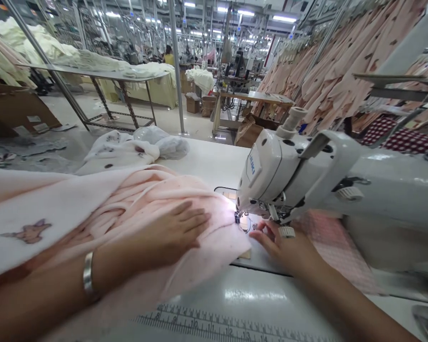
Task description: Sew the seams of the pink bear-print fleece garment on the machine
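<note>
Now left hand (174,230) spread flat on pink fabric (146,199) at table (207,161) centre, right hand (281,247) at three o'clock, fingertips pinching fabric edge beside presser foot (239,217), sewing machine (306,175) above.

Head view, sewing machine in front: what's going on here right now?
A person sits at a white sewing machine in a garment workshop. The left hand lies flat on pink fabric, pressing it to the table beside the needle area. The right hand rests under the machine head, fingertips at the presser foot. A ruler strip runs along the near table edge. Pink garments hang on the right.
</note>
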`<state>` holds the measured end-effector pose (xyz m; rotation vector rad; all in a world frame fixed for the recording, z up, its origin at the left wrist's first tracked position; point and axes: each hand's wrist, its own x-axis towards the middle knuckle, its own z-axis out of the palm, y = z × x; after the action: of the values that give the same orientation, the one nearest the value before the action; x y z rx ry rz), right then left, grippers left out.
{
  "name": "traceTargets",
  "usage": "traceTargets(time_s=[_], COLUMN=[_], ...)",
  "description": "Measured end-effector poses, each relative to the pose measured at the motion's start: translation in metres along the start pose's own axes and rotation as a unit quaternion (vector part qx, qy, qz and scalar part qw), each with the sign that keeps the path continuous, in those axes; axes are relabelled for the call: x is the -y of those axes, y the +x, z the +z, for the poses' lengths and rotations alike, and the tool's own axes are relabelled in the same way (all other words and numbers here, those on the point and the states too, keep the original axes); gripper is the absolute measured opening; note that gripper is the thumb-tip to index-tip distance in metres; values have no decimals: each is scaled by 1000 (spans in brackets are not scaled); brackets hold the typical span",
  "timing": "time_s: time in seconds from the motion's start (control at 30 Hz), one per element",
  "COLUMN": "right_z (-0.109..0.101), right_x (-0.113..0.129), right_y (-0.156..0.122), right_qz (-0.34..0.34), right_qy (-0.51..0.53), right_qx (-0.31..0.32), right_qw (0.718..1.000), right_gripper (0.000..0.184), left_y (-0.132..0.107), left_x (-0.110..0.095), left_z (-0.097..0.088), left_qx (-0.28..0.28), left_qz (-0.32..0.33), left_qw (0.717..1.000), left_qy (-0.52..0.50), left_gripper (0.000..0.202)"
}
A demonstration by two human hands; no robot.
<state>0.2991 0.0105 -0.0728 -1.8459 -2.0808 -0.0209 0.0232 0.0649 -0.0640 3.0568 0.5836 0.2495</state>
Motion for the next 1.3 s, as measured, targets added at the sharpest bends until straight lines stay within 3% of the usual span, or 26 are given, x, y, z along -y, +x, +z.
traceTargets(time_s=[0.07,0.13,0.2,0.27,0.37,0.47,0.53,0.63,0.7,0.8,0.93,1.13,1.3], right_z=[-4,-3,0,2,0,-5,-8,-5,-1,5,4,-7,-1], right_x=[14,23,25,20,9,9,16,28,30,24,12,14,28], right_y=[-6,-10,-10,-8,-8,-17,-28,-40,-40,-27,-11,-22,-42], right_qz=[5,-2,-11,-17,-30,-64,-107,-145,-109,-48,-53,-121,-204], right_qy=[13,28,45,57,57,45,48,46,42,44,33,-14,-81], right_qx=[13,25,28,15,-40,-105,-116,-55,-23,-24,-47,-100,-16], right_qw=[1000,999,999,998,997,991,986,987,993,998,997,987,975], right_gripper=[28,24,21,20,20,24,26,33,30,20,21,30,44], left_y=[-19,-24,-13,8,38,46,43,36,34,34,33,33,35], left_x=[-36,-71,-90,-84,-50,-27,-26,-34,-37,-36,-34,-34,-34], left_z=[12,21,20,12,0,2,7,13,14,14,12,11,10], left_qx=[-24,-29,-45,-65,-61,-33,-27,-36,-41,-39,-33,-42,-48], left_qz=[-100,-91,-72,-81,-57,-20,-35,-59,-68,-67,-69,-65,-59], left_qw=[995,995,992,984,988,995,995,993,992,991,991,990,991], left_qy=[-13,-33,-94,-142,-127,-91,-87,-93,-98,-105,-112,-114,-108], left_gripper=[46,48,38,27,19,26,30,32,33,33,32,30,32])
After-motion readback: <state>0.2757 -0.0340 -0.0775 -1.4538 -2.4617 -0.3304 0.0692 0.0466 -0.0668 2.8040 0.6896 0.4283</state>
